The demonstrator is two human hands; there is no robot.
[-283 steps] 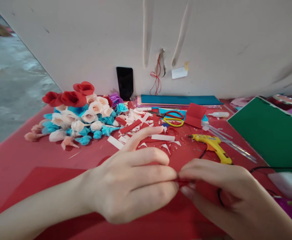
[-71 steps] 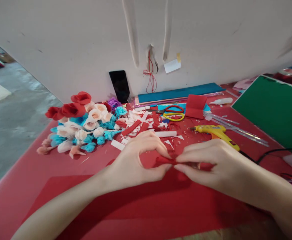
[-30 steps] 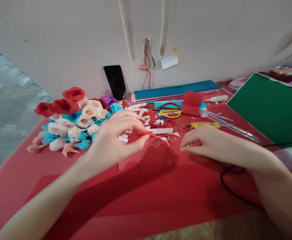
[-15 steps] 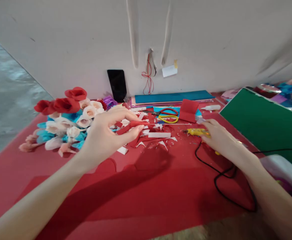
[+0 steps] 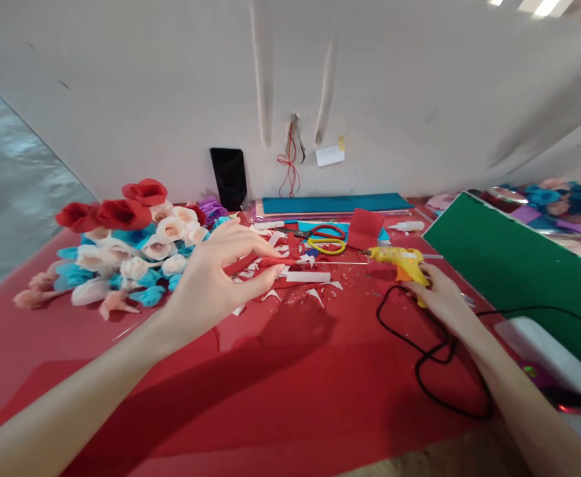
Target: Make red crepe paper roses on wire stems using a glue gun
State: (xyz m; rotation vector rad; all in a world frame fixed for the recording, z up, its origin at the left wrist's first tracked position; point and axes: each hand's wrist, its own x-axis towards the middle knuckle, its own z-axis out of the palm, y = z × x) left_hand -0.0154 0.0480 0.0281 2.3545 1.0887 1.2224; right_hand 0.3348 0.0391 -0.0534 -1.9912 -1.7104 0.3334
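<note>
My left hand [image 5: 215,278] pinches a small rolled red paper piece [image 5: 284,262] between thumb and fingertips. From that piece a thin pale wire stem [image 5: 342,263] points to the right. My right hand [image 5: 442,291] is closed around the handle of a yellow hot glue gun [image 5: 394,257], whose nozzle faces left, close to the wire's free end. A black cord [image 5: 419,371] loops from the gun across the table. Beneath and behind my left hand lie red and white paper scraps [image 5: 315,295]. Scissors [image 5: 327,245] with red and yellow handles rest just beyond.
Red, white, blue and peach paper flowers [image 5: 121,252] are heaped at left. A black phone [image 5: 229,177] leans on the wall [image 5: 171,99]. Farther back are a folded red paper [image 5: 366,228], a small white bottle [image 5: 407,226] and blue sheets [image 5: 334,203]. A green board [image 5: 519,278] stands at right.
My right hand has closed on the glue gun's handle and raised the gun slightly, leaving the spot near the folded red paper. My left hand keeps its pinch. The view has shifted slightly.
</note>
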